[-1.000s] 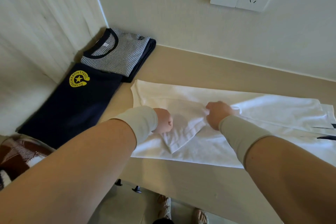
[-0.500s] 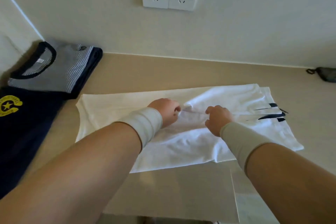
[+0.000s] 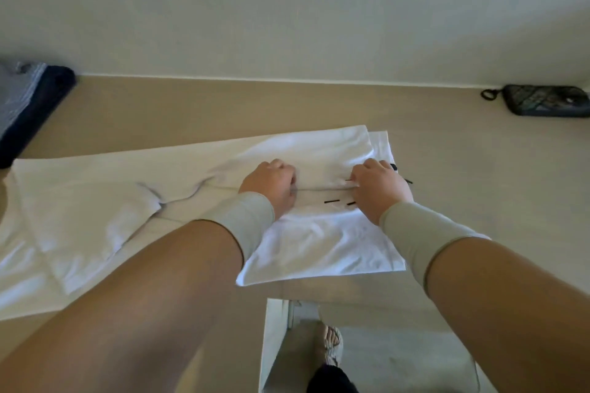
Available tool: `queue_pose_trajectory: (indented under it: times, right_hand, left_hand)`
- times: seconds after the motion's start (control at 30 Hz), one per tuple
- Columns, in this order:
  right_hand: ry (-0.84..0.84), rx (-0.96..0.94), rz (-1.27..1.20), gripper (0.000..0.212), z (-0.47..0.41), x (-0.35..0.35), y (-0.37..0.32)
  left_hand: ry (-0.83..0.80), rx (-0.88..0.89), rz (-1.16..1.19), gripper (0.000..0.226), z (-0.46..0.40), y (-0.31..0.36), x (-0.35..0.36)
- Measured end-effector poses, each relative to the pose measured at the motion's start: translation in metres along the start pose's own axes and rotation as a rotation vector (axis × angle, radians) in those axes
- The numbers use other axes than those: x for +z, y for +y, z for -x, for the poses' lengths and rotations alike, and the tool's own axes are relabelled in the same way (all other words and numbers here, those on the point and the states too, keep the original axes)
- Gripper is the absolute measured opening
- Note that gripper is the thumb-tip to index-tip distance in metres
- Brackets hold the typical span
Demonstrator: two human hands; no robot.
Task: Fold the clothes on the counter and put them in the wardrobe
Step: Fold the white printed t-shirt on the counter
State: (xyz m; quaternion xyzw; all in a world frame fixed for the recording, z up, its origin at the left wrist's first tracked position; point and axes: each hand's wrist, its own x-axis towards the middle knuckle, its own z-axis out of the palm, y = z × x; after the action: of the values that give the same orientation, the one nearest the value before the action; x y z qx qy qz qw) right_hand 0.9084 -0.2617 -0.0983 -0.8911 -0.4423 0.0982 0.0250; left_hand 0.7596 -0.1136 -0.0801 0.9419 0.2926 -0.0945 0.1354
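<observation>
Both hands have slid rightward along the white T-shirt (image 3: 191,188) since the earlier frame, now working near its hem end. The left hand (image 3: 271,185) and right hand (image 3: 376,191), each curled, pinch a straight ridge of the soft cotton stretched between them. The limp, creased fabric lies flat on the smooth beige counter (image 3: 223,112). Far left of the left hand sits a folded striped shirt (image 3: 22,96); beyond the right hand, a dark rectangular pouch (image 3: 542,100).

White shirt (image 3: 178,169) half-folded on counter (image 3: 255,105)
</observation>
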Motion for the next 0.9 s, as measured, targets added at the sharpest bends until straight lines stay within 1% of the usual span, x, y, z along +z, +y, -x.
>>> queue_pose_trajectory:
  times: [0.07, 0.1, 0.17, 0.2, 0.23, 0.27, 0.3, 0.33, 0.37, 0.43, 0.47, 0.57, 0.63, 0.7, 0.73, 0.8, 0.83, 0.9]
  right_hand:
    - [0.049, -0.019, -0.003, 0.023, 0.000, -0.001, 0.004]
    - [0.104, -0.032, -0.023, 0.021, -0.001, 0.000, 0.007]
    - [0.219, -0.039, -0.144, 0.011, 0.001, -0.006, 0.011]
    - [0.258, -0.051, -0.200, 0.007, 0.002, -0.008, 0.013]
    - [0.249, -0.077, -0.216, 0.006, 0.003, -0.010, 0.017]
    - [0.187, -0.091, -0.210, 0.010, 0.004, -0.012, 0.021]
    - [0.110, -0.100, -0.198, 0.016, 0.007, -0.014, 0.026]
    - [0.080, -0.090, -0.200, 0.020, 0.010, -0.015, 0.031]
    - [0.104, -0.069, -0.229, 0.020, 0.012, -0.016, 0.036]
    - [0.167, -0.016, -0.266, 0.012, 0.020, -0.018, 0.043]
    - [0.155, 0.003, -0.255, 0.009, 0.024, -0.018, 0.046]
    - [0.028, 0.044, -0.219, 0.009, 0.035, -0.015, 0.055]
    - [0.025, 0.048, -0.247, 0.013, 0.039, -0.011, 0.059]
    - [0.065, 0.023, -0.273, 0.021, 0.042, -0.008, 0.060]
    - [0.074, -0.001, -0.267, 0.025, 0.042, -0.009, 0.059]
    - [0.067, -0.055, -0.242, 0.030, 0.041, -0.010, 0.055]
    - [0.062, -0.077, -0.234, 0.031, 0.039, -0.010, 0.052]
    - [0.061, -0.109, -0.238, 0.033, 0.037, -0.009, 0.047]
  left_hand:
    - [-0.008, -0.044, -0.031, 0.020, -0.002, 0.007, -0.001]
    - [-0.011, -0.068, -0.041, 0.018, -0.002, 0.010, -0.003]
    - [0.002, -0.127, -0.016, 0.012, -0.001, 0.016, -0.010]
    - [-0.004, -0.153, 0.007, 0.016, -0.001, 0.016, -0.012]
    - [-0.032, -0.165, 0.015, 0.021, 0.000, 0.017, -0.014]
    - [-0.073, -0.167, 0.007, 0.023, 0.000, 0.020, -0.015]
    - [-0.102, -0.163, -0.010, 0.019, 0.001, 0.023, -0.016]
    - [-0.112, -0.155, -0.031, 0.010, 0.001, 0.026, -0.015]
    - [-0.100, -0.137, -0.046, 0.012, 0.001, 0.027, -0.013]
    - [-0.082, -0.091, -0.033, 0.034, 0.001, 0.032, -0.005]
    - [-0.089, -0.061, -0.010, 0.040, 0.000, 0.036, -0.001]
    - [-0.249, 0.002, -0.007, 0.052, -0.003, 0.054, 0.011]
    - [-0.309, -0.032, -0.010, 0.061, -0.004, 0.060, 0.015]
    - [-0.271, -0.029, 0.005, 0.065, -0.004, 0.063, 0.016]
    - [-0.214, -0.003, 0.006, 0.064, -0.003, 0.063, 0.017]
    - [-0.051, 0.095, 0.018, 0.053, -0.003, 0.066, 0.018]
    - [0.001, 0.141, 0.024, 0.045, -0.004, 0.069, 0.019]
    - [0.019, 0.175, 0.015, 0.031, -0.004, 0.078, 0.021]
